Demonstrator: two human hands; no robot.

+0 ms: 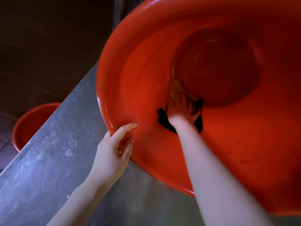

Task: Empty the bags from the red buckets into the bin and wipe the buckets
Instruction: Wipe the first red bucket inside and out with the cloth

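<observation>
Big red bucket (244,144) lies tipped on its side on metal table (48,160), mouth facing the camera, filling frame from centre to 3 o'clock. Inside is bare, w/ a few dark specks on the lower wall.

R hand (180,110) is deep inside, fingers spread flat, pressing a cloth (162,119) against inner wall at approx 7 o'clock of the bucket's base. Cloth is black at edges, yellowish under fingertips; hand lies on it, no pinch.

L hand (112,150) grips bucket rim at approx 8 o'clock: index finger straight along inner wall, thumb curled in, other fingers mostly hidden behind the rim.

2nd red bucket (32,121) sits on the floor (40,46) past the table edge, at 9 o'clock of frame, part hidden by table.
</observation>
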